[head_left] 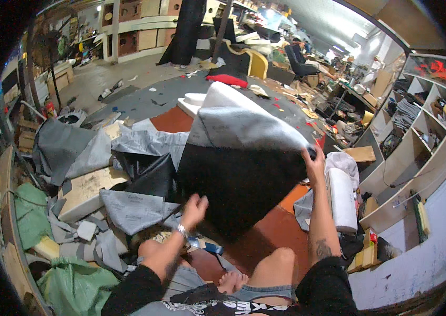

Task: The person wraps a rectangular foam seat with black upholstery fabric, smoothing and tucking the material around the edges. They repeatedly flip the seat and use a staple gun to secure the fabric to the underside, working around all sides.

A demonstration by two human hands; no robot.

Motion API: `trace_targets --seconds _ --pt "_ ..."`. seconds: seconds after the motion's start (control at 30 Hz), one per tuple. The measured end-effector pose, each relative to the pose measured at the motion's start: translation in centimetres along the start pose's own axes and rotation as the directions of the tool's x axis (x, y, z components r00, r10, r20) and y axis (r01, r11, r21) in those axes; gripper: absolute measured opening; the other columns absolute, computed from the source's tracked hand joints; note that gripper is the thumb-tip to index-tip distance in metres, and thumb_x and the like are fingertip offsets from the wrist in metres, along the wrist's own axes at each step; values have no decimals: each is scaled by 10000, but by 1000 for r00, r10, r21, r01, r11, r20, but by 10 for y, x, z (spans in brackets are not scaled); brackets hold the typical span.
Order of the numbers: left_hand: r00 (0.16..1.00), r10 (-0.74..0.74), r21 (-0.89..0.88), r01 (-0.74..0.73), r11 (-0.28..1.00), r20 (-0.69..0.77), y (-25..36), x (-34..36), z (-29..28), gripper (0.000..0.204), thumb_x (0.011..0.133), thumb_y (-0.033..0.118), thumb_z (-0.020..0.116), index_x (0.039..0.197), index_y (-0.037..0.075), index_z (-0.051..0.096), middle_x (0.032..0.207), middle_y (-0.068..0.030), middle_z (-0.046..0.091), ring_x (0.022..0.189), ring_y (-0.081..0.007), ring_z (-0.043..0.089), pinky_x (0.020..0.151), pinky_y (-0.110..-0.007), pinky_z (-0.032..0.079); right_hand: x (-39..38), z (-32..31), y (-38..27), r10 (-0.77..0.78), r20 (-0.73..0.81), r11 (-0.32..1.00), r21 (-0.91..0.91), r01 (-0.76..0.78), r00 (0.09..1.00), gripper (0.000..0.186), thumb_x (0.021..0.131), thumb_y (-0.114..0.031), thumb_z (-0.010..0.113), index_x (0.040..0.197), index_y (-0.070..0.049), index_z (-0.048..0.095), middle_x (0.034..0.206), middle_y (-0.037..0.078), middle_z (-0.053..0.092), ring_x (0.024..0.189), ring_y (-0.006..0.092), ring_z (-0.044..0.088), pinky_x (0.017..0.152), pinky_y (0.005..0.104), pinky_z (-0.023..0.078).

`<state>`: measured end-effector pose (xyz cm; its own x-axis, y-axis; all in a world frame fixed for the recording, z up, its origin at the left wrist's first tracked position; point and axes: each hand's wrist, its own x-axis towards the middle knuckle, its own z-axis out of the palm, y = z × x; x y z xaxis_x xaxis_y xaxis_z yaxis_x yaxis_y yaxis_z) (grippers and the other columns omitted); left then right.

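Note:
A large white foam piece stands tilted in front of me. Over it lies a sheet of black leatherette, its silvery-grey backing folded back across the upper part. My right hand grips the sheet at its right corner, thumb and fingers closed round the edge by the foam. In front of the sheet's lower left side, my left hand is closed with its fingers curled; whatever may be in them is hidden. A blue and white item lies on the floor just below the left hand.
Grey-backed leatherette sheets and a cream foam block crowd the left, beside green sacks. A white roll stands at the right, near wooden shelves. Scraps litter the far floor; another person sits there.

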<state>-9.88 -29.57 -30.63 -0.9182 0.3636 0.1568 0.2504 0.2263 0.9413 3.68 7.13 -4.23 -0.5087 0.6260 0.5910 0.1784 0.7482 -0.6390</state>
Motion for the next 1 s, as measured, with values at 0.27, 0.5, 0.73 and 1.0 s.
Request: trace_targets --seconds 0.27,0.5,0.73,1.0 --pt "877 478 281 -446 850 -55 98 213 -64 1049 854 435 844 1664 119 257 1655 -248 365 1551 -386 331 1252 -449 317 -78 -10 51 -122 -180 986 89 140 976 520 867 -279 867 1264 -67 606 1527 229 469 1426 404 446 1210 481 306" --pt "896 438 -123 -443 888 -72 137 277 -71 366 968 85 738 1331 72 700 1572 -90 525 1445 -238 501 1196 -365 411 -108 -21 23 -203 -218 973 68 222 955 554 787 -8 843 1271 -135 606 1492 261 484 1378 434 496 1157 495 373" --pt "576 813 -102 -817 567 -92 246 266 -53 191 983 128 751 1154 44 771 1485 -88 553 1279 -226 613 1102 -370 494 -191 -100 32 -191 -258 977 39 208 947 497 847 50 752 1256 -137 539 1570 246 417 1436 429 435 1191 516 339" --pt "699 703 -408 -609 680 129 351 183 29 205 1008 178 729 1060 -20 712 1189 -38 654 1102 -138 595 1007 -287 467 -276 -159 47 -36 -435 985 139 106 900 714 1034 -558 576 1574 -111 440 1638 250 385 1495 397 385 1240 520 278"
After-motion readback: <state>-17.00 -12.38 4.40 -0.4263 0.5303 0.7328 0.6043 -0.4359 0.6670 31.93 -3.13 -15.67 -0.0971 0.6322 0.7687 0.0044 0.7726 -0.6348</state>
